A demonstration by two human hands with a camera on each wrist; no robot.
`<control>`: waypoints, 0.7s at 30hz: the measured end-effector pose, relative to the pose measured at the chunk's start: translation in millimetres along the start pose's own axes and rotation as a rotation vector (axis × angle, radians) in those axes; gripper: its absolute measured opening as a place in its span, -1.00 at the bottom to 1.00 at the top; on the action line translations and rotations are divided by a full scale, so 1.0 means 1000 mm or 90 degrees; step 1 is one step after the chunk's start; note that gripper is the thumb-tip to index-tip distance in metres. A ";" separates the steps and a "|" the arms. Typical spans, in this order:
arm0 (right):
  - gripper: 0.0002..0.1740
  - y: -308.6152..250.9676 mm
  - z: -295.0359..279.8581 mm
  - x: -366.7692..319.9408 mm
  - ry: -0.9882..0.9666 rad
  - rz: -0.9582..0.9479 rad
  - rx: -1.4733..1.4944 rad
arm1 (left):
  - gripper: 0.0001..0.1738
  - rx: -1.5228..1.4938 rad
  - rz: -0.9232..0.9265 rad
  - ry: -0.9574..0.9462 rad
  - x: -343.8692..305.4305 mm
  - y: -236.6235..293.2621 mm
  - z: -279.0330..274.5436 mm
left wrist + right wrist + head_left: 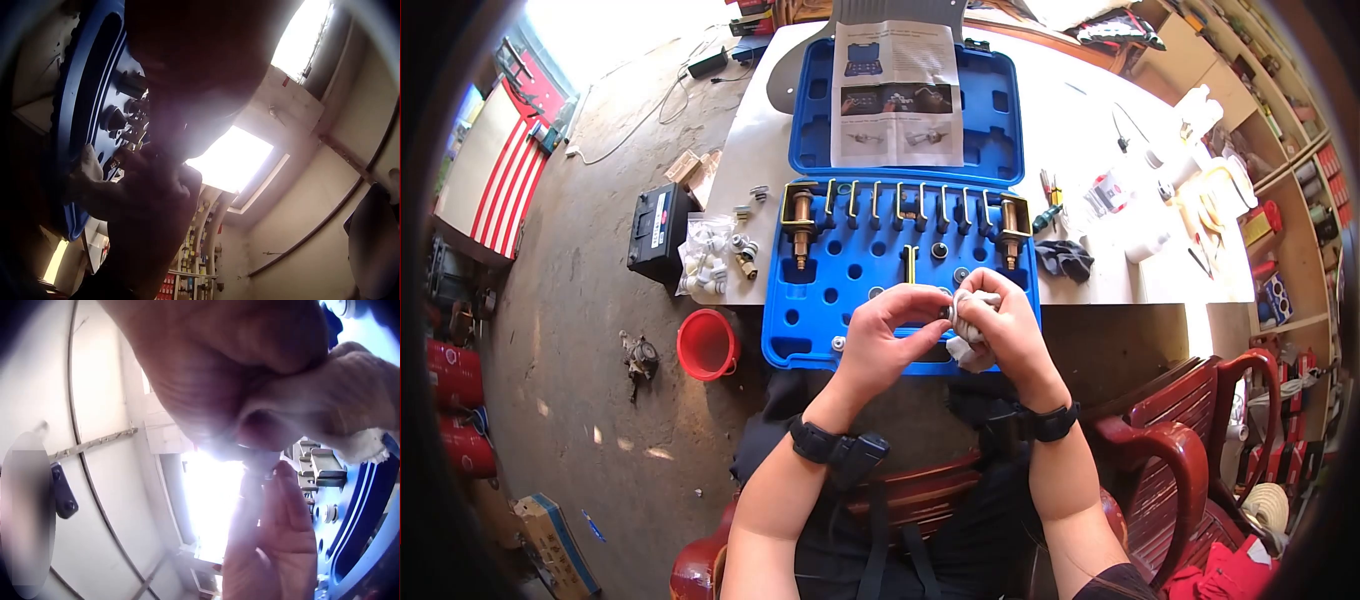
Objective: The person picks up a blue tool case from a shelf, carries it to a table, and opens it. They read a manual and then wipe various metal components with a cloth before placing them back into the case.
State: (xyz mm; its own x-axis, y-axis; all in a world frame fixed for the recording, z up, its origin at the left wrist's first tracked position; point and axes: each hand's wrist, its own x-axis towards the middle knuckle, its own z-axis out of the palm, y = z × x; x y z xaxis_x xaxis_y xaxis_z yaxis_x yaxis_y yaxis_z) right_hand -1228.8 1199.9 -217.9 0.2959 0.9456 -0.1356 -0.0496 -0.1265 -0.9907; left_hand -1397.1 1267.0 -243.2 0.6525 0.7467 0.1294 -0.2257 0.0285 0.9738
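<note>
In the head view my left hand (880,335) and right hand (1015,325) meet over the front of a blue tool case (785,345). My left thumb and index finger pinch a small dark-and-metal piece (947,311), mostly hidden between the hands. A crumpled white cloth (968,354) is gripped in my right hand, its upper folds against the piece. The cloth (369,447) also hangs below my right hand in the right wrist view. Gold-coloured brackets (910,265), two larger threaded pullers (802,230) and small round adapters (940,251) sit in the case.
A printed sheet (895,130) leans in the open lid. Left of the case lie a bag of white fittings (705,255) and a black battery (660,235); a dark cloth (1065,260) lies right. A red bucket (708,345) stands on the floor, and a wooden chair (1170,450) is at right.
</note>
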 end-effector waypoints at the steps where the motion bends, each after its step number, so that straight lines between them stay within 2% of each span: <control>1: -0.89 -0.002 -0.003 0.000 -0.022 0.084 0.068 | -0.65 0.006 -0.006 -0.009 0.000 -0.001 0.000; 2: -0.89 -0.004 -0.006 0.001 -0.043 0.168 0.137 | -0.63 0.013 -0.011 -0.020 0.000 -0.002 0.001; 6: -0.90 -0.003 -0.014 0.003 -0.059 0.198 0.173 | -0.61 -0.032 -0.012 -0.029 0.002 -0.002 0.003; 8: -0.90 -0.003 -0.015 0.003 -0.037 0.177 0.192 | -0.63 -0.125 -0.014 -0.017 0.004 -0.002 0.004; 14: -0.88 -0.001 -0.019 0.006 0.024 0.123 0.297 | -0.67 -0.196 -0.019 0.021 0.007 0.004 0.003; 18: -0.81 -0.008 -0.011 0.001 -0.079 0.162 0.189 | -0.68 -0.197 -0.010 0.030 0.007 -0.003 0.000; 20: -0.80 -0.009 -0.005 -0.001 -0.096 0.167 0.192 | -0.61 -0.045 0.057 0.011 0.008 -0.007 -0.002; 21: -0.80 -0.009 -0.004 -0.002 -0.098 0.167 0.191 | -0.61 -0.045 0.057 0.013 0.009 -0.006 -0.003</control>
State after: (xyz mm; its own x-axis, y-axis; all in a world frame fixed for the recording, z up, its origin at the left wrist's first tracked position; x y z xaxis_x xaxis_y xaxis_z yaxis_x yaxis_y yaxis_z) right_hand -1224.8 1198.0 -208.5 0.0921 0.9292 -0.3578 -0.3865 -0.2978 -0.8729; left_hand -1392.1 1275.4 -248.3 0.6132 0.7613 0.2109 -0.3335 0.0074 0.9427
